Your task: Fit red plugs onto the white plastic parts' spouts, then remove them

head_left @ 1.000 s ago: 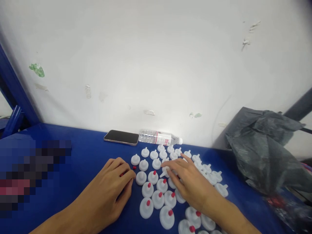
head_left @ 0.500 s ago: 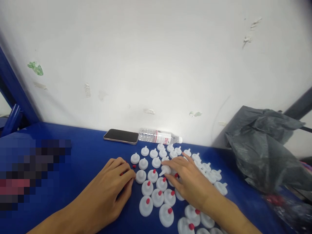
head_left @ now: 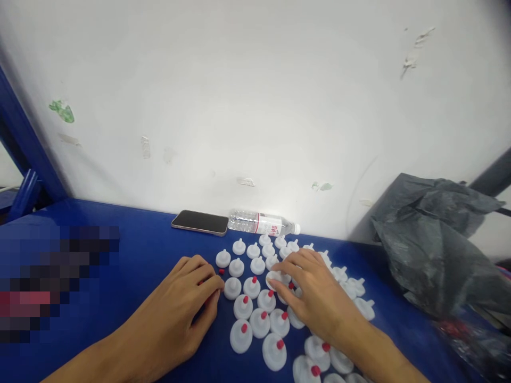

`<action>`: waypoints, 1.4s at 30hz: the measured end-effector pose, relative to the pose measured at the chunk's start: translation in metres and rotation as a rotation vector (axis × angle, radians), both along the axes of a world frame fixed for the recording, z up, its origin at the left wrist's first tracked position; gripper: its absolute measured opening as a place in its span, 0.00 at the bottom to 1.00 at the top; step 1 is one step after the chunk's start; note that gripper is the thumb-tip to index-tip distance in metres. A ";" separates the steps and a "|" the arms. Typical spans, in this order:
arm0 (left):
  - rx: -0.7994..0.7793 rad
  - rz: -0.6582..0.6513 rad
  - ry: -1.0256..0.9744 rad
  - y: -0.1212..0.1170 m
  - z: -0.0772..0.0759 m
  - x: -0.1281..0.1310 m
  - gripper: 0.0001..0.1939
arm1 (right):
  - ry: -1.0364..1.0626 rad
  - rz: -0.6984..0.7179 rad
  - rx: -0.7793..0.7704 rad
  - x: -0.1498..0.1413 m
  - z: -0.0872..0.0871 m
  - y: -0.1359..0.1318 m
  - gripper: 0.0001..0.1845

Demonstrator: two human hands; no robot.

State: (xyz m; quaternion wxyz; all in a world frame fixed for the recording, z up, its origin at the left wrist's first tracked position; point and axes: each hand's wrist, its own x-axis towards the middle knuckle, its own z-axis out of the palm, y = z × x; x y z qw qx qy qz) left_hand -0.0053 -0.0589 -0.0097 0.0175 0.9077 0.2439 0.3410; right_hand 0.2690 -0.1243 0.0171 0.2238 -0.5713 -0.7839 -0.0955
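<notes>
My right hand (head_left: 309,284) reaches in among the white nozzle caps, its thumb and forefinger closed around one white nozzle cap (head_left: 273,279) that stands upright on the table. The other fingers hide several caps behind them. My left hand (head_left: 191,303) rests on the table left of the group with its fingers curled. A little red shows at its fingers, but what lies under them is hidden. Just past its fingertips lies a small red tip (head_left: 221,271). Several nearer caps carry red tips, such as this white cap (head_left: 241,335); the farther ones have bare spouts.
A phone (head_left: 199,222) and a clear bottle (head_left: 261,222) lie along the wall at the back of the blue table (head_left: 131,239). To the right hangs a grey plastic bag (head_left: 427,244), with a clear bag holding red pieces (head_left: 455,329) below it.
The white nozzle cap in my right hand was tilted with its spout toward the left; now it stands upright among the others. My left hand has hardly moved.
</notes>
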 end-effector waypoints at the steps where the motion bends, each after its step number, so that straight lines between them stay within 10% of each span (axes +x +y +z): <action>1: -0.001 0.003 0.009 0.000 0.000 0.000 0.14 | -0.003 0.010 -0.008 0.000 0.000 0.000 0.08; 27: 0.042 -0.016 -0.090 0.000 0.000 0.001 0.12 | -0.080 0.244 -0.246 -0.015 0.022 -0.024 0.23; 37: 0.026 0.011 -0.180 -0.009 0.013 0.000 0.11 | 0.062 0.242 0.247 -0.021 0.016 -0.025 0.15; 42: 0.085 -0.057 -0.181 -0.022 0.017 0.007 0.10 | 0.077 0.333 0.245 -0.039 0.006 -0.030 0.09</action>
